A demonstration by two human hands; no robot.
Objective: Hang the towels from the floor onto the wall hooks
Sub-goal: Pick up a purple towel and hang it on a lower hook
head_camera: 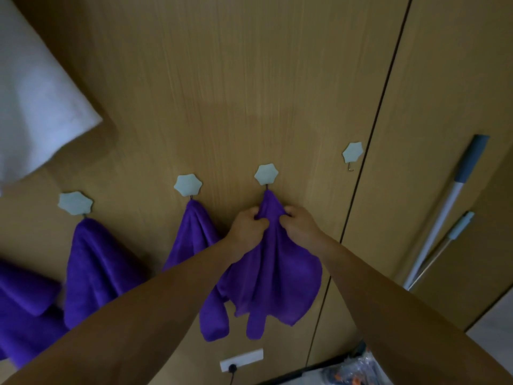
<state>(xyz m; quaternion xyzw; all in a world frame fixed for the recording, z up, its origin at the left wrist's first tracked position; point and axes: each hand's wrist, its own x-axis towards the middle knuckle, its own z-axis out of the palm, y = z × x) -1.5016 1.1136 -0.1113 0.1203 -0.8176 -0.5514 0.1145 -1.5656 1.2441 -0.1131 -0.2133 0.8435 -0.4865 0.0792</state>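
Poles [441, 218] near bare hook [352, 152], outlet [241, 359] below towel [274, 273]

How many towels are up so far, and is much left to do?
Two look done: the left-hook towel and the middle towel hang free. The left hand and right hand grip a third towel at its hook. The far-right hook is bare, so probably one more to come.

Four hooks [266, 174]: three loaded, one bare. Four purple towels [274, 273], the leftmost cut off by the edge. One white cloth [36, 101]. Two hands [247, 226]. Two poles [444, 215] at right. One socket [241, 359] below.
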